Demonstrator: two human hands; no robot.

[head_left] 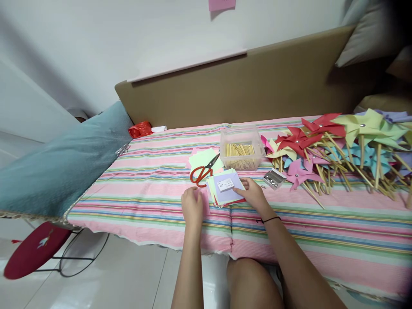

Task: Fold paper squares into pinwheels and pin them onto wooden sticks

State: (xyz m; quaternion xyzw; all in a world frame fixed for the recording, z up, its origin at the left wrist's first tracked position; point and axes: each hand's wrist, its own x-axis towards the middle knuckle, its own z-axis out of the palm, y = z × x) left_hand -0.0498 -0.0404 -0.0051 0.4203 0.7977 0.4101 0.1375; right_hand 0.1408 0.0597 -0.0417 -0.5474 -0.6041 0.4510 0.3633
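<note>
My left hand [192,207] is closed, its fingers curled over the edge of a pink paper square [205,202]. My right hand [254,194] is at the right edge of a stack of coloured paper squares [220,198], with a lilac sheet on top. Its thumb lies over the lilac sheet, beside a small white box [225,185] resting there. Red-handled scissors [202,172] lie just beyond my left hand, blades partly on pale green paper sheets [200,159]. An opened small box of metal fasteners [274,178] lies right of my right hand.
A clear plastic container [243,163] of short wooden sticks stands behind the paper. Many finished paper pinwheels [298,141] are heaped at the right. A striped cloth [138,193] covers the seat. A red plastic bag [140,129] and a red stool [37,251] are at the left.
</note>
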